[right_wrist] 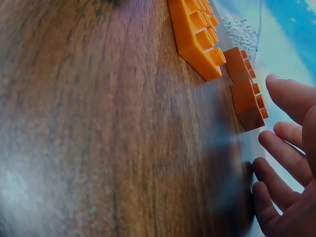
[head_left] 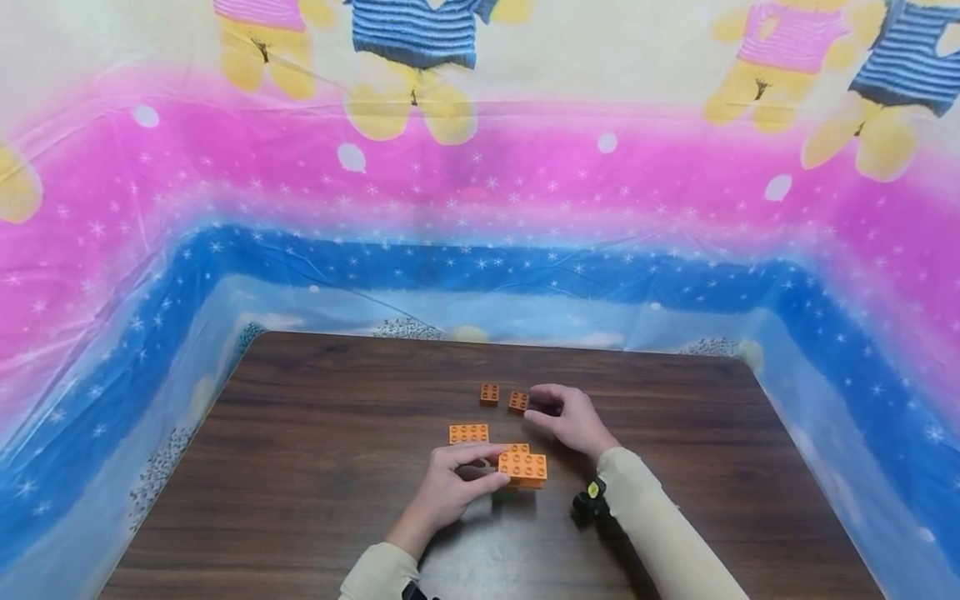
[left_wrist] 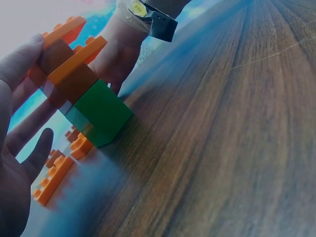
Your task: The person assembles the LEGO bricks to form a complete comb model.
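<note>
My left hand [head_left: 442,492] holds the upper part of a tower of toy building bricks [head_left: 522,467] between thumb and fingers. In the left wrist view the tower has orange and brown layers [left_wrist: 74,84] above a green block [left_wrist: 100,112] that stands on the table. My right hand [head_left: 573,418] reaches to the right side of a small brown brick [head_left: 518,402], its thumb and fingers spread. The right wrist view shows a gap between those fingers and the brown brick [right_wrist: 248,104]. A second brown brick [head_left: 489,395] sits just left of it.
An orange brick [head_left: 468,433] lies on the dark wooden table [head_left: 315,450] behind my left hand. Another orange brick [head_left: 519,448] shows partly behind the tower. A patterned cloth [head_left: 465,200] rises behind the table and along both sides.
</note>
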The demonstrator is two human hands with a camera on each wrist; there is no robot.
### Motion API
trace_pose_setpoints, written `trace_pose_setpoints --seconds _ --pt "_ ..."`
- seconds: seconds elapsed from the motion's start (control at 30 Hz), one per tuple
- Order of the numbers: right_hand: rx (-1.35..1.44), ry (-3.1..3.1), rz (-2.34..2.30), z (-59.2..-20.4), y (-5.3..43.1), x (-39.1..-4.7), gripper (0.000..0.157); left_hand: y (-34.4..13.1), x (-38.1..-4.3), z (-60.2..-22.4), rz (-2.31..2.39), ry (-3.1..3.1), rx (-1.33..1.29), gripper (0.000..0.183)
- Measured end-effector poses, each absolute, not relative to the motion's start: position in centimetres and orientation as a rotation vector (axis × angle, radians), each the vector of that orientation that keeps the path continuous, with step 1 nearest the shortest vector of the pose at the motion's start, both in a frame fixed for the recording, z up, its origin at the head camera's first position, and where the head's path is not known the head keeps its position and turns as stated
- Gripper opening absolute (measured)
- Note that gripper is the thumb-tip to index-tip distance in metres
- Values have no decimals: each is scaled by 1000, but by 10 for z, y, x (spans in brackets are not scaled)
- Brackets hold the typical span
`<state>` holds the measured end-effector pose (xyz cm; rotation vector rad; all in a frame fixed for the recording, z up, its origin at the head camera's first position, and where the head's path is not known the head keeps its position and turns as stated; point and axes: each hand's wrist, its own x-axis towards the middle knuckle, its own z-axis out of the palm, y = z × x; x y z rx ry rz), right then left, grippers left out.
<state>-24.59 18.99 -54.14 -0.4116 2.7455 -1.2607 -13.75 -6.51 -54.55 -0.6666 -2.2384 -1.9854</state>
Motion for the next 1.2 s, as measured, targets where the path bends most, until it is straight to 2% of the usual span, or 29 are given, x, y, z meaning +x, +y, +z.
trace_pose_setpoints --seconds 0.53,1.2 --pt "-427 2796 -1173 -543 180 -250 55 -67 -134 -545 -2016 -2249 -639 34" --pt "-432 2864 -1155 -554 170 -257 49 -67 -132 -547 -2009 -2234 -646 33"
